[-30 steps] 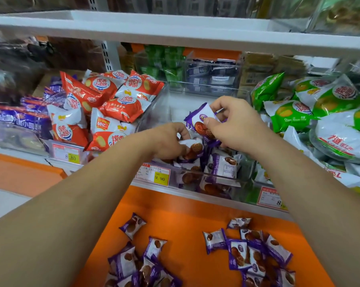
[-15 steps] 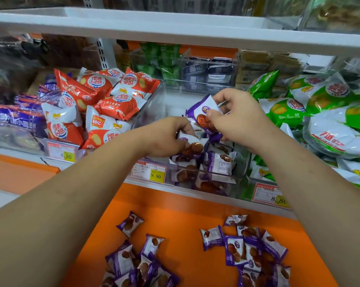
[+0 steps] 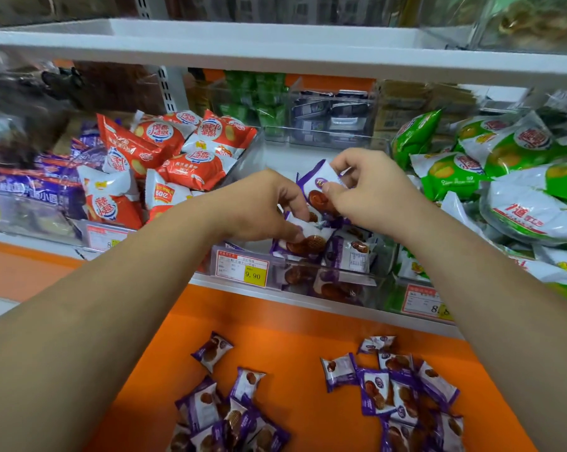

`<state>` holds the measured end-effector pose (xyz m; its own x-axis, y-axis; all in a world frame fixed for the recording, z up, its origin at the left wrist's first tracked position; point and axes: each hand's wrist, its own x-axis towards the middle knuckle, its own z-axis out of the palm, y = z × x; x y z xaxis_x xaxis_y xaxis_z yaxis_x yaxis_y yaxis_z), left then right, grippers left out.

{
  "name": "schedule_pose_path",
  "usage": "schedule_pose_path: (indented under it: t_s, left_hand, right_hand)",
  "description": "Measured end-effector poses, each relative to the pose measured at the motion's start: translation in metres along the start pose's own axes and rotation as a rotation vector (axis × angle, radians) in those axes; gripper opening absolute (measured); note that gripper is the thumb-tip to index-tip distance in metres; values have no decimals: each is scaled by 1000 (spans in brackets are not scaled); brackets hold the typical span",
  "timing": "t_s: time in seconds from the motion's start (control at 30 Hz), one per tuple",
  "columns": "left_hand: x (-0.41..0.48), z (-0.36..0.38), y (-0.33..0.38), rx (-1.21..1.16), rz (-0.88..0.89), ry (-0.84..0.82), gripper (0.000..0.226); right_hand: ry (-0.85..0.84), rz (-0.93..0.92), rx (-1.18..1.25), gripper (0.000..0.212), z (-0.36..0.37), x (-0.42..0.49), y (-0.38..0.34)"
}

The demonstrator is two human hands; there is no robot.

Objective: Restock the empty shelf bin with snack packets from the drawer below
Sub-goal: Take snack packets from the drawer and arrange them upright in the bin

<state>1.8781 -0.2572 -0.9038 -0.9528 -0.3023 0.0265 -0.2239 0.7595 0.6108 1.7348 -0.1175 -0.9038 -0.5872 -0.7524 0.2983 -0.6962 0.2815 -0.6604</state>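
Purple packet (image 3: pixel 318 185) half behind right hand (image 3: pixel 371 194)

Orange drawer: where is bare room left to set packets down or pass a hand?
Bare orange drawer runs along the shelf front, and down a lane between the left packet heap and the right packet heap. Both heaps are crowded toward the near edge.

The packet (image 3: pixel 319 187) pinched in the right hand (image 3: pixel 370 194) is purple and white with a brown round biscuit printed on it. The second packet (image 3: pixel 314 244), gripped by the left hand (image 3: pixel 259 207), has the same colours, as do the loose packets (image 3: pixel 396 383) on the orange drawer (image 3: pixel 291 324) below both hands. Left of the left hand lie red-and-white bags (image 3: pixel 177 151); right of the right hand, green-and-white bags (image 3: pixel 471 158).
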Motion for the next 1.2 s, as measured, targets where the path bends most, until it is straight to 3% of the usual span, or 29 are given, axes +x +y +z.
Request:
schedule_pose_path:
  t_s: [0.17,0.6,0.83,0.97,1.07,1.2]
  left_hand:
    - [-1,10,-14,55,-55,-156,17]
    - [1,4,-22,252,-19,-29,31]
    - [-1,-12,-1,677,-247,-328,16]
    - [2,-8,7,701,-297,-408,14]
    - [5,-5,6,665,-367,-446,22]
    - [9,-3,12,579,-420,-469,15]
  right_hand:
    - [-106,-32,-44,15,0,0,7]
    - [-167,-8,-115,15,1,4,-13]
    - [-434,-25,-26,18,-1,-9,-17]
    - [-547,-75,-66,20,5,-13,-13]
    - [-550,-79,-97,17,13,-15,-10]
    - [-536,-96,-155,19,13,-15,-12]
